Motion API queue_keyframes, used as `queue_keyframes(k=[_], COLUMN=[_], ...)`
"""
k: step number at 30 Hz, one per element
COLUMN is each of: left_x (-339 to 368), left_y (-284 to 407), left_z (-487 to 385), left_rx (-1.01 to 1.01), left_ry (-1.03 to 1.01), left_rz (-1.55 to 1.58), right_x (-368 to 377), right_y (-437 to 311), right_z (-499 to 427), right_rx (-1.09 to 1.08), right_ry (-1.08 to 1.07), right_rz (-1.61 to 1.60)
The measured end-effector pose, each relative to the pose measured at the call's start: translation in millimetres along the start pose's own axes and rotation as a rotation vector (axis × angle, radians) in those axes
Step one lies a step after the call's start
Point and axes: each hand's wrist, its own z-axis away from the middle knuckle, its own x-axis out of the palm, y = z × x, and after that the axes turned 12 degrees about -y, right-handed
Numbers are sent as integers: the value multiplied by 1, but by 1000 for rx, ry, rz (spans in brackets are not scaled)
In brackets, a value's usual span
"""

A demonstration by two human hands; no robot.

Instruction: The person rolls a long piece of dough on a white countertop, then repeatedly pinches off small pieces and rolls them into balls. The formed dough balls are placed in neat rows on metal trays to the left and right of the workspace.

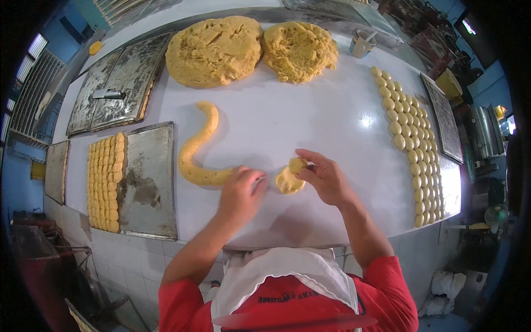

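Observation:
My right hand (327, 178) pinches a small lump of yellow dough (297, 165) between thumb and fingers. Directly under that lump, a flattened round of dough (289, 182) rests on the white tabletop (315, 116). My left hand (242, 193) is blurred and covers the near end of a thick, S-shaped dough rope (193, 153). Whether its fingers grip the rope is hidden. The rope curves away from me on the left half of the table.
Two large dough masses (213, 52) (300, 50) lie at the back, beside a cup (362, 44). A metal tray (149, 182) at left carries rows of dough pieces (103, 182). A scraper (108, 94) rests on dark trays (124, 83). Oval dough pieces (415, 141) line the right side.

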Motion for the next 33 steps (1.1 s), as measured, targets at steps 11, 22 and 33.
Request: queue_keyframes(k=[11, 22, 33], left_x=[20, 22, 43], left_y=[8, 28, 13], left_z=[-55, -23, 16], left_rx=[-428, -5, -200], left_ry=[-410, -299, 32], left_rz=[348, 129, 383], right_x=[3, -27, 50], right_y=[18, -5, -23], right_z=[24, -4, -99], right_rx=[-241, -129, -257], right_ry=[36, -264, -323], right_rz=[1072, 910, 928])
